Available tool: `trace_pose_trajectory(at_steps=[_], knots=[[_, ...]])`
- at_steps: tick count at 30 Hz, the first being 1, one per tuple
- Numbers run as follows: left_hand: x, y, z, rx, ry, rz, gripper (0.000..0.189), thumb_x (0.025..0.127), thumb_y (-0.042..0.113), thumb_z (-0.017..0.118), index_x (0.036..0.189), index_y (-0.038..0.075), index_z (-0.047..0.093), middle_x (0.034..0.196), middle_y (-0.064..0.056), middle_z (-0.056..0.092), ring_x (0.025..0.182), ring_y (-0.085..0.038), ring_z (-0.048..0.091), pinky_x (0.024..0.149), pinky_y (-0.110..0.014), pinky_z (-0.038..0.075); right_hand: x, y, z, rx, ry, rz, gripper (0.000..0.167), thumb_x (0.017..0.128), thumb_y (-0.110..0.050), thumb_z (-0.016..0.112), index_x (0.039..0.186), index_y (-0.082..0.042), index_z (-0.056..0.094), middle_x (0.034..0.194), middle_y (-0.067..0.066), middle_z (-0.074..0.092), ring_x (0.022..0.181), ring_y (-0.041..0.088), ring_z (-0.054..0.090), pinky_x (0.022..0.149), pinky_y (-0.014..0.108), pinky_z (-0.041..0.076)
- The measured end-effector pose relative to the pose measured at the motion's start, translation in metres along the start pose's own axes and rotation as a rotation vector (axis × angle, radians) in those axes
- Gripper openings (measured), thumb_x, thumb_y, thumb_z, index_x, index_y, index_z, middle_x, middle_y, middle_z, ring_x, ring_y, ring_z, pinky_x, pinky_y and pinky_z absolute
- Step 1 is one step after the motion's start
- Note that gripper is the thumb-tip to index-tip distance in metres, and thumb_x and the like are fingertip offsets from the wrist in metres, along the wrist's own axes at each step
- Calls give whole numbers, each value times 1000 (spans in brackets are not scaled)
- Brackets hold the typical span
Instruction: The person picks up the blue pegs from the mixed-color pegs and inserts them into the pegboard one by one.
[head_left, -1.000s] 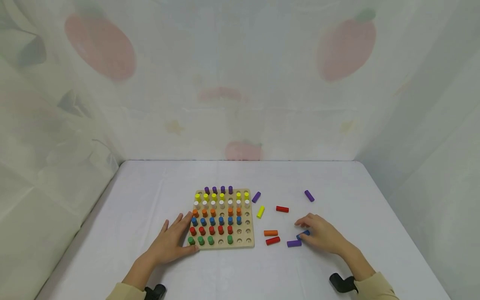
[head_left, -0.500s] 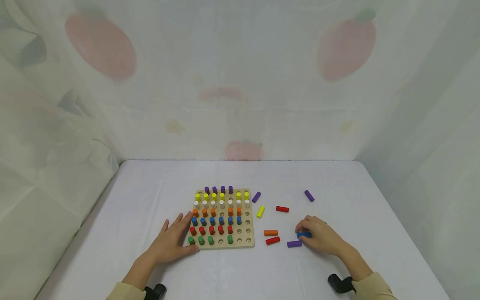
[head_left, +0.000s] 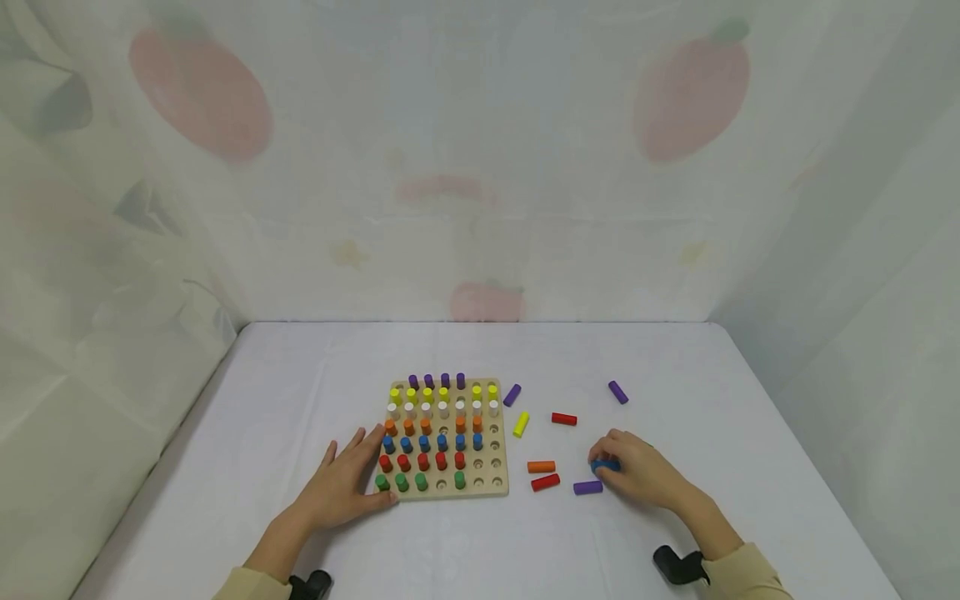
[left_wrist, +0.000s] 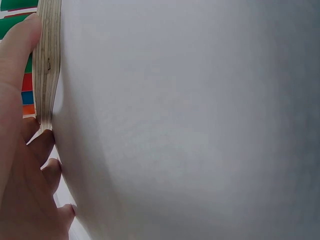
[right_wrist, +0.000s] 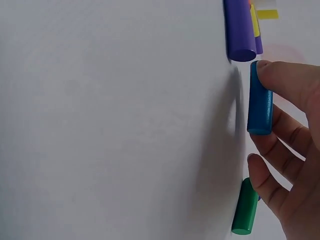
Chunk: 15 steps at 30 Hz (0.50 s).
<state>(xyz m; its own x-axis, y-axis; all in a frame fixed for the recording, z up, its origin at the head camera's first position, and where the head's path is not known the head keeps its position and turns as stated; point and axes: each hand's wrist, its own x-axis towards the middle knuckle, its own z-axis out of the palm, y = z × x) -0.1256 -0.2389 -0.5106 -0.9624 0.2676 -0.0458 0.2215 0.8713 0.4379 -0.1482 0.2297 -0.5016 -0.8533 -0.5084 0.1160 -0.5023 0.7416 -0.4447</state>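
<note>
A wooden pegboard (head_left: 491, 490) lies on the table with rows of colored pegs standing in it. My left hand (head_left: 341, 487) rests at its left side, fingers spread, thumb at the front edge and index finger along the left edge. In the left wrist view, the thumb (left_wrist: 22, 47) lies against the layered wood edge (left_wrist: 47, 65). My right hand (head_left: 637, 471) pinches a blue peg (right_wrist: 260, 102) between thumb and fingers. Beside it on the table lies a purple peg (head_left: 588, 487). A green peg (right_wrist: 245, 207) shows below the fingers in the right wrist view.
Between board and right hand lie an orange peg (head_left: 541, 467), two red pegs (head_left: 545, 482) and a yellow peg (head_left: 521, 424). Farther back are purple pegs (head_left: 618, 392), one close to the board's right edge. Several holes at the board's right side hold no peg.
The right fingers have closed around the blue peg, which has turned more level in the grasp. The left hand and board have stayed in place.
</note>
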Motion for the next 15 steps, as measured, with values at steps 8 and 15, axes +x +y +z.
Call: trace_pose_trajectory(at_steps=[8, 15], knots=[[1, -1, 0, 8, -17, -19, 108, 64, 70, 65, 148, 17, 22, 149, -6, 32, 139, -33, 20, 108, -63, 4, 8, -8, -5, 48, 11, 6, 17, 81, -13, 68, 96, -18, 63, 82, -17, 52, 77, 1, 49, 67, 19, 48], [1, 0, 0, 1, -20, -21, 108, 65, 70, 65, 148, 18, 21, 149, -5, 32, 139, -33, 20, 109, -62, 4, 16, -15, -6, 68, 9, 6, 18, 82, -14, 68, 99, -18, 63, 85, -17, 57, 77, 1, 51, 68, 20, 50]])
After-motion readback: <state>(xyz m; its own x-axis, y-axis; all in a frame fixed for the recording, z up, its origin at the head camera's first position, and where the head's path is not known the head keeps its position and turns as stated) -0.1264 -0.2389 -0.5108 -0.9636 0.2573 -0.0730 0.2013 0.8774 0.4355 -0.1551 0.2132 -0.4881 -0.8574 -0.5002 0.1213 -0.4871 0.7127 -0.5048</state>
